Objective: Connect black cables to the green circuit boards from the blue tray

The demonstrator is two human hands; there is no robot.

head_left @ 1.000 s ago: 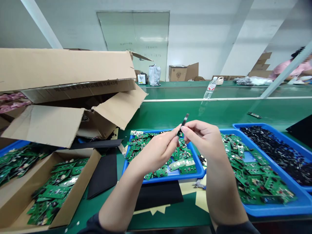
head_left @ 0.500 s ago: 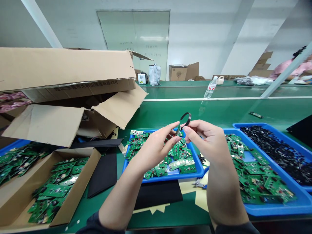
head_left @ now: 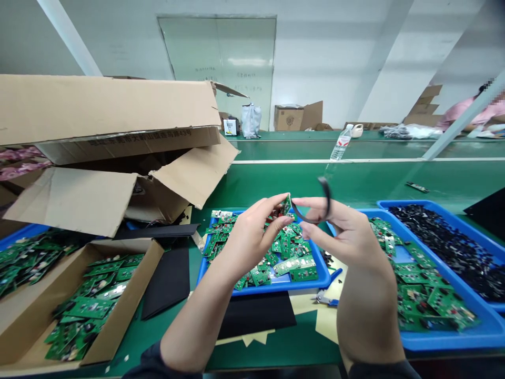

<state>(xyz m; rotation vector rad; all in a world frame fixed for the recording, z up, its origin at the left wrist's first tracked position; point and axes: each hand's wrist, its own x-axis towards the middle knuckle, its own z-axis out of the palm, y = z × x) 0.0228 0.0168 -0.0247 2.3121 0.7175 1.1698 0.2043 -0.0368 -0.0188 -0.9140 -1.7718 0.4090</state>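
Observation:
My left hand (head_left: 260,223) pinches a small green circuit board (head_left: 288,204) between thumb and fingers, raised above a blue tray of boards. A curled black strip (head_left: 326,202), blurred by motion, runs from the board's edge and loops in front of my right hand (head_left: 339,223). That hand's thumb and index finger are parted, with the index fingertip close to the board; whether it touches the board or strip I cannot tell. Under the hands, the blue tray (head_left: 272,288) holds many loose green circuit boards (head_left: 298,263).
Another blue tray (head_left: 445,342) of boards stands at right, beside a tray of small black parts (head_left: 445,242). Blue-handled cutters (head_left: 327,300) lie near the front. At left are an open carton (head_left: 118,316) with boards and a large cardboard box (head_left: 106,110). A bottle (head_left: 341,142) stands behind.
My right thumb and index finger have parted from their pinch at the strip, and the hand has shifted slightly right. The strip's loop has swung right and lower; the board now shows more.

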